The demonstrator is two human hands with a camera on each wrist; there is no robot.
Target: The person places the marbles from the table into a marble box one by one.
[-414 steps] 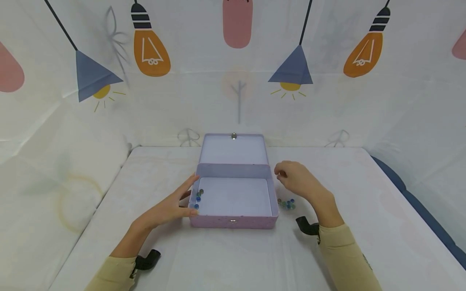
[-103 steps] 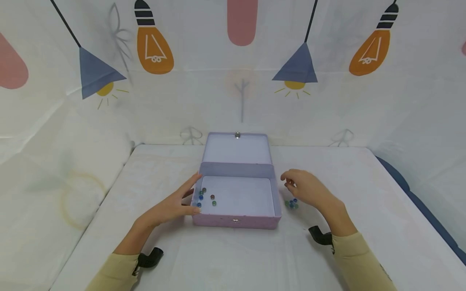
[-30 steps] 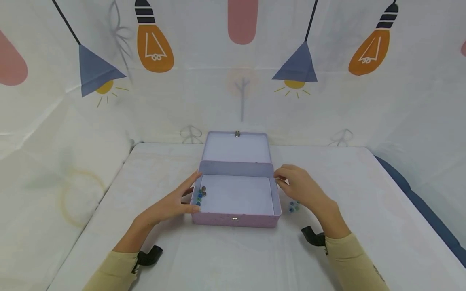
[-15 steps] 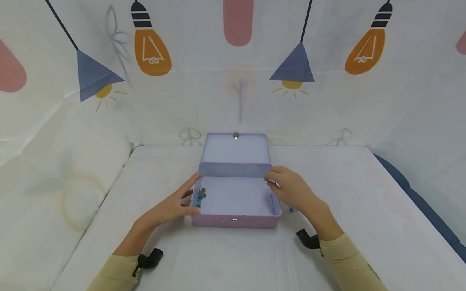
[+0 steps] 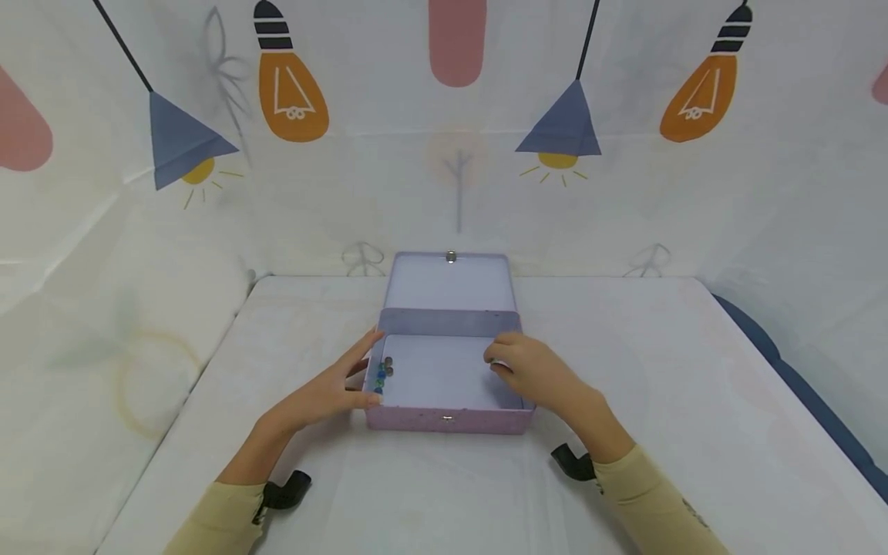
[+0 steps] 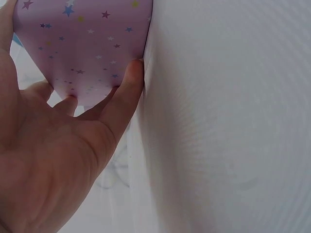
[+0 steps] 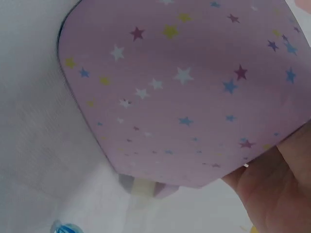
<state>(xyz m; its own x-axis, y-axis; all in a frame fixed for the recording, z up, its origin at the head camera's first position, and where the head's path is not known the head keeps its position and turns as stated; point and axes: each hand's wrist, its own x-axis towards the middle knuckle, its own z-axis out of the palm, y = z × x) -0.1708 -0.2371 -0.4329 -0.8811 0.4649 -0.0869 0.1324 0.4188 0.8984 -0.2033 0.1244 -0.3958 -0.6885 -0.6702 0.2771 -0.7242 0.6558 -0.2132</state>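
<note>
A lilac hinged box (image 5: pixel 444 420) with a star pattern sits on the white table, lid (image 5: pixel 449 284) raised at the back. My left hand (image 5: pixel 322 393) holds its left wall, thumb and index finger over the rim and other fingers against the outside. Several marbles (image 5: pixel 381 375), blue, green and brown, lie inside along the left wall. Over the right part of the box floor is my right hand (image 5: pixel 537 374), fingertips pinched together on a small, mostly hidden marble (image 5: pixel 496 362). A blue marble (image 7: pixel 65 228) on the table shows in the right wrist view.
A white cloth covers the table (image 5: pixel 333 493). Behind it hangs a pale curtain (image 5: pixel 388 193) printed with lamps and bulbs. A black wrist piece (image 5: pixel 286 491) juts from the left cuff, another (image 5: pixel 574 462) from the right.
My right hand has moved left from beside the box to over its inside. Earlier, more marbles lay outside on the right and fewer inside. The left hand stays on the box.
</note>
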